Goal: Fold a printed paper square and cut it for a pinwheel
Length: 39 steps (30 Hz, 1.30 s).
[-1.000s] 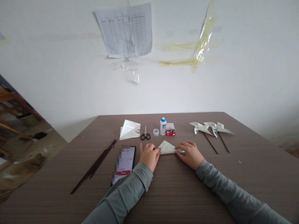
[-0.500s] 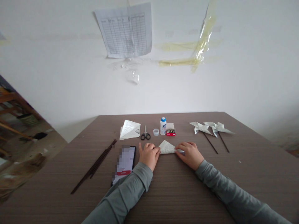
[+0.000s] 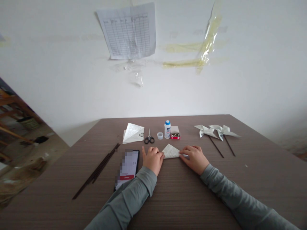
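Note:
A printed sheet of paper (image 3: 171,151), folded into a triangle, lies on the table with its point facing the wall. My left hand (image 3: 153,159) grips its left corner, thumb and fingers closed there and the index finger partly raised. At the right corner, my right hand (image 3: 194,159) has its thumb and fingers closed on the paper. Just beyond the paper stand a white bottle with a blue cap (image 3: 167,130), a small clear cup (image 3: 160,135) and an open red box of small metal pieces (image 3: 175,135).
Scissors (image 3: 149,139) lie beside a stack of printed paper (image 3: 132,132). A phone (image 3: 128,167) rests by my left forearm, with several dark sticks (image 3: 98,169) further left. Two paper pinwheels (image 3: 205,131) on sticks lie at the right. The wall borders the table's far edge.
Both hands stay almost in place at the corners of the folded paper. The right fingers have shifted very slightly; everything else looks the same.

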Tool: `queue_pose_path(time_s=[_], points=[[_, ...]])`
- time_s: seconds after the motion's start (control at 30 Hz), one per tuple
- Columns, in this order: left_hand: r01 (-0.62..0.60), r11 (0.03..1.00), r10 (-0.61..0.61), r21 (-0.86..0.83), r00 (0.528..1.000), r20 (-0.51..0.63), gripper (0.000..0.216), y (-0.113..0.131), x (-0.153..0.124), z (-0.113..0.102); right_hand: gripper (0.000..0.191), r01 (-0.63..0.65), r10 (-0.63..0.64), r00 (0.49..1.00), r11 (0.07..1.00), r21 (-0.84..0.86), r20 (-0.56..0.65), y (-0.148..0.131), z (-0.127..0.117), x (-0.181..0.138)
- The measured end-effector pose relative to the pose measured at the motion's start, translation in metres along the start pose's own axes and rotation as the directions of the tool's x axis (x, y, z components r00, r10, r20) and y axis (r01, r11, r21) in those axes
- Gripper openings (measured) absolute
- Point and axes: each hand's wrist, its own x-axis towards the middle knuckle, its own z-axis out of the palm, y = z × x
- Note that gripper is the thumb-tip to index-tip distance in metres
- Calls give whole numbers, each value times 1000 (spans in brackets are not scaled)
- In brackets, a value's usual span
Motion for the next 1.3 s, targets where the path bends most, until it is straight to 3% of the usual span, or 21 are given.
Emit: queue_pose_path(time_s=[0.3, 0.77, 1.3], points=[[-20, 1000, 20, 9, 998, -60, 31, 1, -1, 2, 24, -16, 16, 1000, 999, -36, 14, -6, -2, 1], [-46, 997, 45, 56, 999, 31, 40, 6, -2, -1, 26, 16, -15, 1000, 999, -50, 16, -5, 0, 0], [10, 1000, -11, 21, 999, 32, 36, 12, -1, -7, 27, -4, 6, 999, 999, -43, 44, -7, -3, 1]])
